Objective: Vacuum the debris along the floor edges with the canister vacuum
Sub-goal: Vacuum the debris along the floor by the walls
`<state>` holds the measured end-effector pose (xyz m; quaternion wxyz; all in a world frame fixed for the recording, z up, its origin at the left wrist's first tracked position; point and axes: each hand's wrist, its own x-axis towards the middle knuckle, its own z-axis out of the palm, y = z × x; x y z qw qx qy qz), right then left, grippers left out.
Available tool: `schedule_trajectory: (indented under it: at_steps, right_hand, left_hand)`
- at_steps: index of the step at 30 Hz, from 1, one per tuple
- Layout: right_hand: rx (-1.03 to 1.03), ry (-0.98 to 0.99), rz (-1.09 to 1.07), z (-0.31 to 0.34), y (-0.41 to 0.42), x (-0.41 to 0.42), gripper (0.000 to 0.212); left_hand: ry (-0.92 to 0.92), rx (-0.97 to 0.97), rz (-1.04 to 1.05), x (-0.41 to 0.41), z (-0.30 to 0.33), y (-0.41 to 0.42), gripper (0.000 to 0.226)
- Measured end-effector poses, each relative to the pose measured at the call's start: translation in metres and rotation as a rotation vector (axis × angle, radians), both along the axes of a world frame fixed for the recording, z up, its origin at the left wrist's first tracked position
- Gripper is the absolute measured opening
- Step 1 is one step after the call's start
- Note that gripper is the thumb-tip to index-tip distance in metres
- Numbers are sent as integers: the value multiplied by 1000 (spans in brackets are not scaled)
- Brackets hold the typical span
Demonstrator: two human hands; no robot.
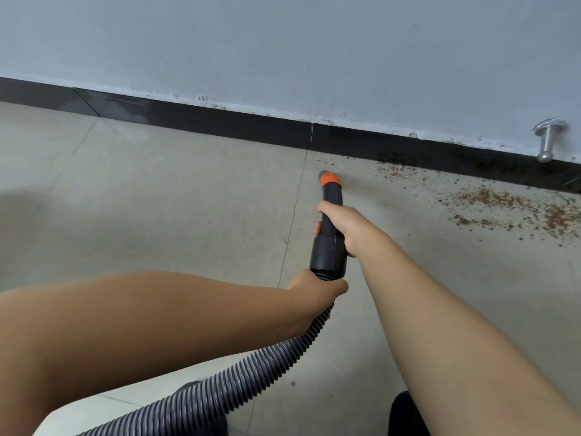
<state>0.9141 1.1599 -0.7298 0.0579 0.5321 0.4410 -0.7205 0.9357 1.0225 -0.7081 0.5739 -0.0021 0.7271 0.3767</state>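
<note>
A dark vacuum nozzle (329, 243) with an orange tip (330, 179) points at the floor just short of the black baseboard (220, 121). My right hand (342, 225) grips the nozzle's narrow middle. My left hand (317, 286) holds the ribbed grey hose (251, 376) right where it joins the nozzle's wide end. Brown crumb-like debris (503, 202) lies scattered along the floor edge to the right of the tip, with a smaller patch (396, 171) closer to it. The canister itself is out of view.
A grey wall (283, 51) rises above the baseboard. A silver door stopper (548, 140) sticks out of the wall at the right. The floor is beige tile with a grout line (294, 215) beside the nozzle. A dark shape (405, 413) shows at the bottom edge.
</note>
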Motion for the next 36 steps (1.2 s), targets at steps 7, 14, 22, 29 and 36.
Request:
schedule_trajectory:
  at_steps: [7, 14, 22, 29, 36]
  right_hand:
    - [7, 11, -37, 0, 8, -9, 16]
    - [64, -75, -188, -7, 40, 35, 14]
    - [73, -104, -271, -3, 67, 43, 16]
    - [51, -13, -69, -7, 26, -3, 16]
    - [18, 53, 22, -9, -2, -34, 15]
  left_hand:
    - [50, -6, -20, -14, -1, 9, 25]
    - [3, 31, -184, 7, -5, 35, 35]
    - [19, 57, -189, 10, -2, 61, 31]
    - [39, 22, -29, -7, -13, 26, 25]
    - [95, -23, 17, -29, -17, 3, 27]
